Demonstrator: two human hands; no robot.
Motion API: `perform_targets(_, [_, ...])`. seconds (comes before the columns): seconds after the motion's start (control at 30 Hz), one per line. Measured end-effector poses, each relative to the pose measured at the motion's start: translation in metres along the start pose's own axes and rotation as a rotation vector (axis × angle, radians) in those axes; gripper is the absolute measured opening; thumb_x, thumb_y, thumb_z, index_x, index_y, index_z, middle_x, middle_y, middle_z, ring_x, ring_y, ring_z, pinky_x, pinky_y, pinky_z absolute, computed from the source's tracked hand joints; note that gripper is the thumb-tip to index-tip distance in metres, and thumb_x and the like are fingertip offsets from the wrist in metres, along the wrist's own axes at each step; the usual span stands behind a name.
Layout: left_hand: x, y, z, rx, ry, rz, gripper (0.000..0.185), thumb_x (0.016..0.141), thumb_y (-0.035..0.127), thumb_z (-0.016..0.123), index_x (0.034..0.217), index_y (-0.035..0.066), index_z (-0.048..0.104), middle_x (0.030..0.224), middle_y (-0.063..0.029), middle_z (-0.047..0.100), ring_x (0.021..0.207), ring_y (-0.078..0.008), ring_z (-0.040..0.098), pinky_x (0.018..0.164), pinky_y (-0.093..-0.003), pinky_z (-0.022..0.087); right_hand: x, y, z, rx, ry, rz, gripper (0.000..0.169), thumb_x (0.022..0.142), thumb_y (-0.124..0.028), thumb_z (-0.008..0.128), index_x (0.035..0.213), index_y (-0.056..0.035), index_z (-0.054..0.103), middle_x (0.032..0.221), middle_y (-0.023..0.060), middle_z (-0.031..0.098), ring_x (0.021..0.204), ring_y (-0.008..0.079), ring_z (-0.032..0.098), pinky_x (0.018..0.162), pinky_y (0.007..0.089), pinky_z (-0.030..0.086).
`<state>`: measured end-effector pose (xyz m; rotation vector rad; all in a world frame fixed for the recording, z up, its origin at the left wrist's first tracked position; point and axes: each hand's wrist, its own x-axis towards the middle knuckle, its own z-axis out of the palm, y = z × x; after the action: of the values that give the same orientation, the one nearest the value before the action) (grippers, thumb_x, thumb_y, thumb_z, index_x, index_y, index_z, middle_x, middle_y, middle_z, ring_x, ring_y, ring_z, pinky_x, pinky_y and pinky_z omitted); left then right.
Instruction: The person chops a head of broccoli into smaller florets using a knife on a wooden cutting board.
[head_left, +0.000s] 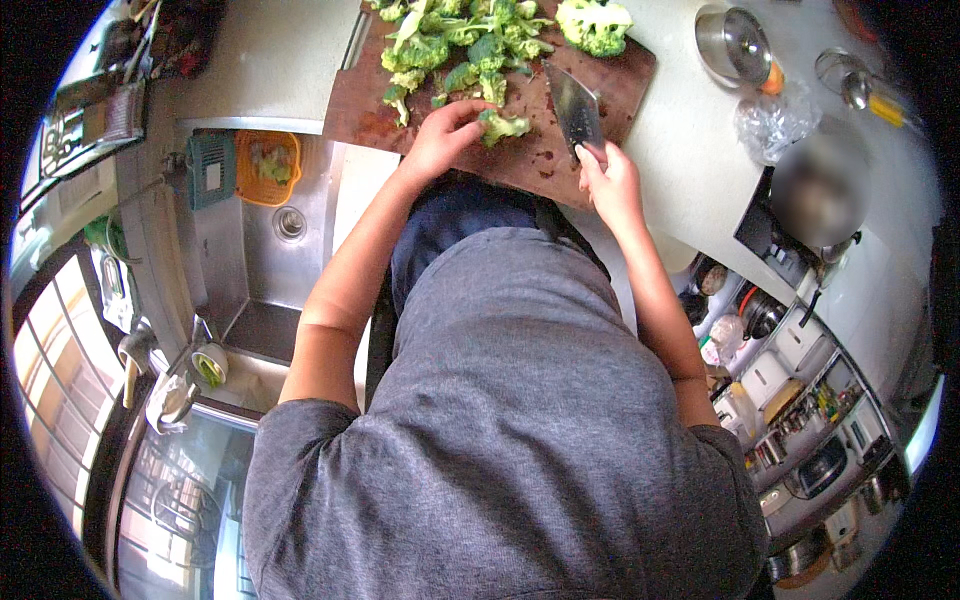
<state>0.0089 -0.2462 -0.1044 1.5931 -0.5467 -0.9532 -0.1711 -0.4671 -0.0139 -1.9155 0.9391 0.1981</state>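
My left hand (448, 136) has its thumb and fingers on a small broccoli floret (507, 127) near the front edge of a brown cutting board (555, 169). In my right hand (616, 184) is the handle of a kitchen knife (574, 103). Its broad blade points away from me over the board, to the right of the floret and apart from it. A heap of cut broccoli florets (469, 46) covers the far left of the board. One larger broccoli piece (595, 27) sits at the far right. Wet spots show on the wood.
Left of the board is a steel sink (285, 262) holding an orange basket (268, 193) with scraps and a teal basket (211, 171). On the right of the counter (667, 112) are a metal pot (733, 46) and a clear plastic bag (776, 120). One patch farther right is blurred.
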Motion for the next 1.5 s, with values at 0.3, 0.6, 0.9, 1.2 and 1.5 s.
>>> perform_targets(0.3, [0.000, 0.013, -0.024, 0.617, 0.353, -0.044, 0.037, 0.094, 0.024, 0.075, 0.125, 0.008, 0.064, 0.103, -0.0198, 0.075, 0.094, -0.0365, 0.074, 0.082, -0.0461, 0.058, 0.004, 0.012, 0.015, -0.384, -0.197, -0.259, 0.025, 0.102, -0.024, 0.067, 0.097, -0.0001, 0.067, 0.066, 0.0103, 0.065, 0.061, 0.0182, 0.066, 0.058, 0.0357, 0.050])
perform_targets(0.6, [-0.007, -0.007, -0.022, 0.584, 0.458, 0.060, 0.029, 0.087, 0.022, 0.082, 0.108, 0.004, 0.073, 0.099, -0.0168, 0.076, 0.091, -0.0325, 0.075, 0.082, -0.0416, 0.059, 0.010, -0.021, 0.032, -0.589, -0.252, -0.240, 0.027, 0.100, -0.030, 0.062, 0.092, -0.0038, 0.066, 0.084, 0.0210, 0.070, 0.084, 0.0447, 0.069, 0.072, 0.0556, 0.055])
perform_targets(0.9, [-0.005, -0.014, -0.016, 0.471, 0.547, 0.007, 0.021, 0.083, 0.020, 0.081, 0.095, 0.004, 0.076, 0.093, -0.0153, 0.076, 0.089, -0.0338, 0.073, 0.080, -0.0424, 0.058, 0.015, -0.035, 0.043, -0.657, -0.307, -0.196, 0.026, 0.100, -0.027, 0.061, 0.096, -0.0021, 0.066, 0.090, 0.0236, 0.070, 0.089, 0.0458, 0.069, 0.077, 0.0565, 0.055])
perform_targets(1.2, [0.000, -0.014, -0.016, 0.500, 0.559, -0.049, 0.022, 0.082, 0.024, 0.084, 0.092, 0.005, 0.078, 0.088, -0.0157, 0.076, 0.081, -0.0323, 0.075, 0.075, -0.0409, 0.058, 0.021, -0.035, 0.056, -0.673, -0.322, -0.147, 0.025, 0.099, -0.026, 0.060, 0.097, -0.0026, 0.068, 0.091, 0.0241, 0.071, 0.090, 0.0461, 0.070, 0.079, 0.0565, 0.055])
perform_targets(1.5, [0.000, -0.014, -0.015, 0.491, 0.580, -0.060, 0.017, 0.081, 0.020, 0.082, 0.087, 0.005, 0.077, 0.085, -0.0159, 0.074, 0.081, -0.0347, 0.072, 0.074, -0.0437, 0.057, 0.024, -0.014, 0.075, -0.667, -0.213, -0.217, 0.027, 0.100, -0.027, 0.060, 0.093, -0.0023, 0.067, 0.087, 0.0248, 0.070, 0.087, 0.0471, 0.070, 0.075, 0.0567, 0.055])
